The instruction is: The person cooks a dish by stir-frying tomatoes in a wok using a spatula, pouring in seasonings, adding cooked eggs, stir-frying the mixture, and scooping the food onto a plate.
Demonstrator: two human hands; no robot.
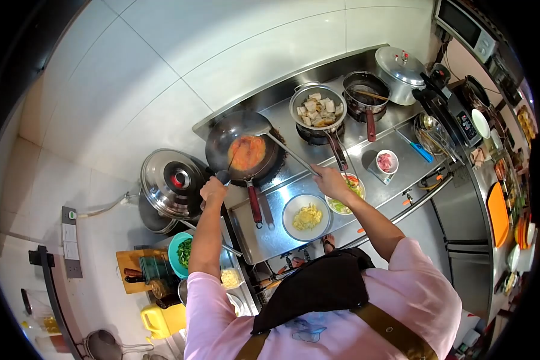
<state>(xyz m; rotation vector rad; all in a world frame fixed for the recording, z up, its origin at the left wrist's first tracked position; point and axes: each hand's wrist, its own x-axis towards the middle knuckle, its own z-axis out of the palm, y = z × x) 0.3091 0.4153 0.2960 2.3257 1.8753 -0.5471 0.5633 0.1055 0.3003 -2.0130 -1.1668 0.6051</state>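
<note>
Pink shirt (336,342) and black apron (312,294) sit closest. From the left, a shiny lidded pot (162,183) stands beside the wok (222,141); the left hand (215,191) is wrapped around a black-handled utensil (223,177) reaching into the wok's orange-red food (248,153). Next come a white bowl (290,224) of yellow pieces on the metal tabletop (246,231) and, farther back, a pan (306,92) of pale chunks. The right hand (330,182) grips a long metal spatula (294,157), its head in the wok
</note>
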